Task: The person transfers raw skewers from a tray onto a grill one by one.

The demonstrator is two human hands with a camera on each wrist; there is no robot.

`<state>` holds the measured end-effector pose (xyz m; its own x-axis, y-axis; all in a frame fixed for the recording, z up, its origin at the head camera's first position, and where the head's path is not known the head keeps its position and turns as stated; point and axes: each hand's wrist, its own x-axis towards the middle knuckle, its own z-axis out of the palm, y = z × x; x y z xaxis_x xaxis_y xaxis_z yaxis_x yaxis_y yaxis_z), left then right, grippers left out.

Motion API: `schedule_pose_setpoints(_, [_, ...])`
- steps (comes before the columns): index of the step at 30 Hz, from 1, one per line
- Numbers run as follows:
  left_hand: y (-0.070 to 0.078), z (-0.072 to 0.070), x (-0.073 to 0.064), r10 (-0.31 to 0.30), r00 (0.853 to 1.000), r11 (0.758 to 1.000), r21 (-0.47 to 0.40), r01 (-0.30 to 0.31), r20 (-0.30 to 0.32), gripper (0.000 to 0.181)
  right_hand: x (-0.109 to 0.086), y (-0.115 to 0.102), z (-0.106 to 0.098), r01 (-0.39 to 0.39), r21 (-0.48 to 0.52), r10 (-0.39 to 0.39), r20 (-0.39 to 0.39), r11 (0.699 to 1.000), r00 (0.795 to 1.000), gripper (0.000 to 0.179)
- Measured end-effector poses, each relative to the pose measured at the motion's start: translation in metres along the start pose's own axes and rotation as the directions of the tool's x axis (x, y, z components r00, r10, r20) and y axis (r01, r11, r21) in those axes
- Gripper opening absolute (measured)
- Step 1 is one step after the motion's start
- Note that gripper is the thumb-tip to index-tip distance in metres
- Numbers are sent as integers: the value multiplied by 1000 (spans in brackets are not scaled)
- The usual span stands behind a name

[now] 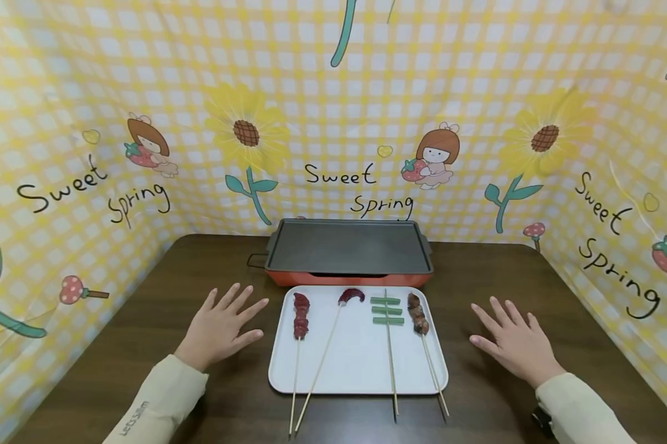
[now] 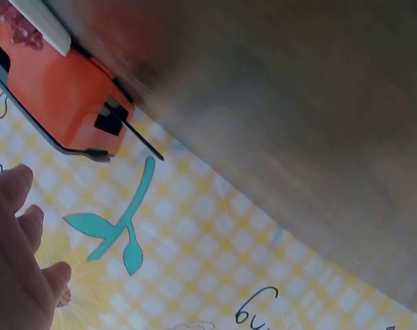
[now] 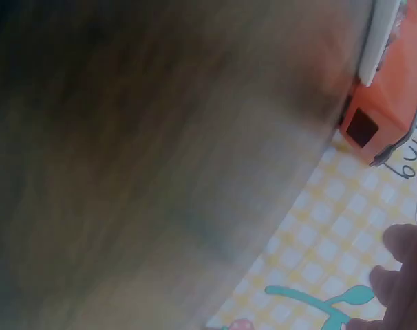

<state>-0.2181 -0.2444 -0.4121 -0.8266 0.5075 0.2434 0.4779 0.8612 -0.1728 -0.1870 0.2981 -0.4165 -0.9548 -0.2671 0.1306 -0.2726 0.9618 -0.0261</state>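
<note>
In the head view my left hand (image 1: 222, 327) is spread left of a white tray (image 1: 344, 370), holding nothing. To the tray's right, my right hand (image 1: 513, 342) is likewise spread and holds nothing. Four wouldn't be counted here: several skewers lie on the tray, their sticks over its near edge. From the left come a red meat skewer (image 1: 301, 316), a curled dark-red piece on a stick (image 1: 352, 296), a skewer of green bean-like pieces (image 1: 387, 311), and a browned meat skewer (image 1: 418, 313). Behind the tray stands an orange electric griddle (image 1: 350, 246) with a dark flat plate.
A wire handle (image 1: 256, 260) sticks out at the griddle's left. The brown table (image 1: 211, 271) meets a yellow checked cloth (image 1: 333, 123) hanging at the back and both sides. The tray's far edge lies close against the griddle's front.
</note>
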Motion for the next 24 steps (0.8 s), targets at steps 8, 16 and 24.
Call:
schedule_pose_setpoints(8, [10, -2, 4, 57, 993, 989, -143, -42, 101, 61, 4, -26, -7, 42, 186, -30, -64, 982, 998, 56])
schedule_pose_setpoints(16, [17, 3, 6, 126, 970, 967, -245, -73, 207, 60, 9, -42, -11, -88, 568, 26, 117, 818, 993, 40])
schedule_pose_setpoints(24, [18, 9, 3, 179, 954, 974, -177, -139, 241, 58, 7, -51, -14, -216, 705, 52, 247, 676, 968, 34])
